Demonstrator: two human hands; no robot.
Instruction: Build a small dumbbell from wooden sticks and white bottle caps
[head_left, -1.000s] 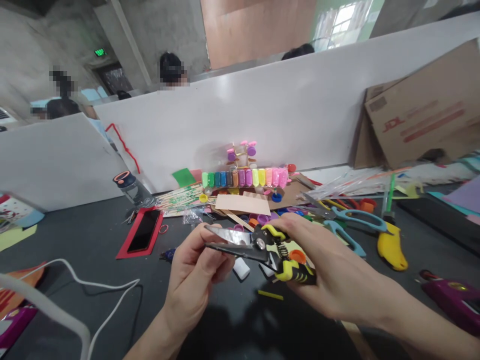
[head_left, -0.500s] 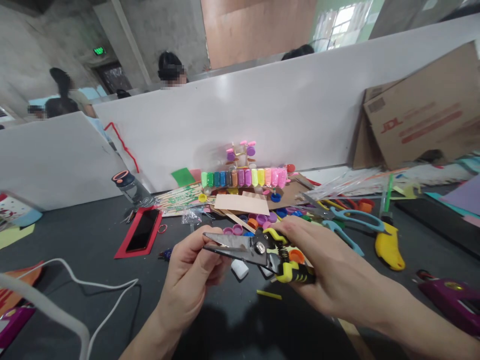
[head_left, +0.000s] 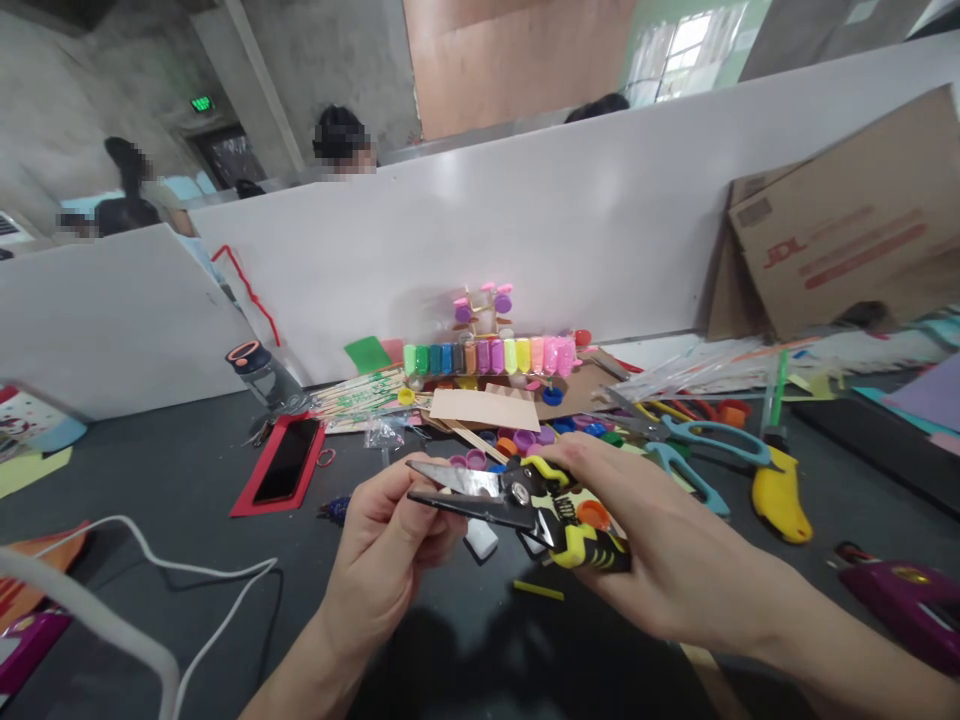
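My right hand (head_left: 664, 535) is wrapped round the yellow-and-black handles of spring-loaded snips (head_left: 519, 492). The blades point left and stand a little apart, with their tips just over the fingers of my left hand (head_left: 382, 560). That hand is closed in a pinch. A small pale bit shows between the blades by the fingertips, but most of whatever I hold there is hidden. On the dark table below the snips lie a white block (head_left: 481, 540) and a thin yellow stick (head_left: 538, 591).
Behind my hands are coloured clay packets (head_left: 487, 357), bottle caps (head_left: 525, 440) and wooden sticks (head_left: 360, 397). Blue-handled scissors (head_left: 716, 440) and a yellow cutter (head_left: 781, 500) lie right. To the left are a phone (head_left: 289, 460), a water bottle (head_left: 264, 375) and a white cable (head_left: 150, 640).
The snips' blades have spread slightly wider apart. Both hands stay in nearly the same place.
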